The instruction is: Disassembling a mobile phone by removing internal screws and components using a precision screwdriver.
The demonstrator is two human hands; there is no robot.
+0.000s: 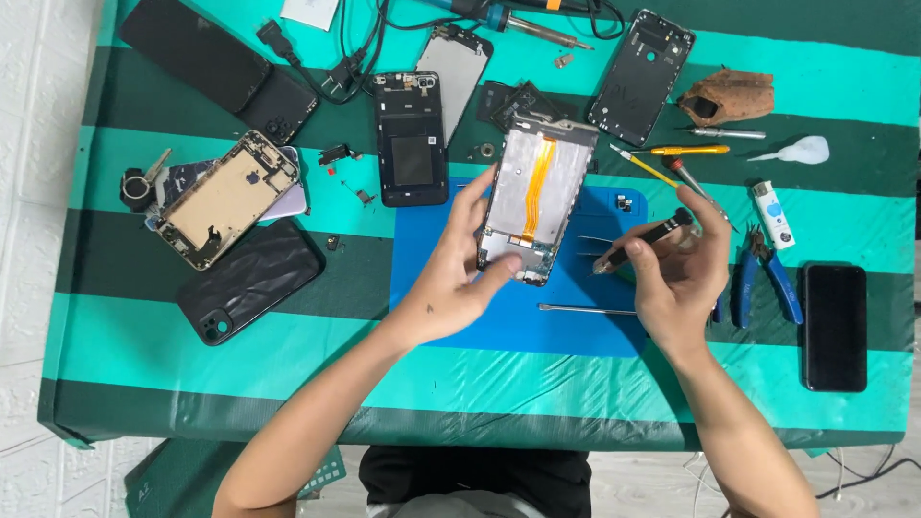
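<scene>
My left hand [453, 278] holds an opened phone frame [537, 197] above the blue work mat [499, 317]. The frame is silvery inside, with an orange ribbon cable running down its middle. My thumb rests on its lower end and my fingers wrap its left edge. My right hand [683, 273] grips a black-handled screwdriver [645, 240], whose tip points left toward the frame's lower right corner, just short of it. A thin metal pry tool [585, 309] lies on the mat below both hands.
A striped green cloth [144, 317] covers the table. On it lie a black phone frame [413, 139], a gold phone chassis [225, 197], black back covers [251, 280], a soldering iron [537, 27], screwdrivers [686, 151], blue-handled pliers [763, 278] and a dark phone [835, 326].
</scene>
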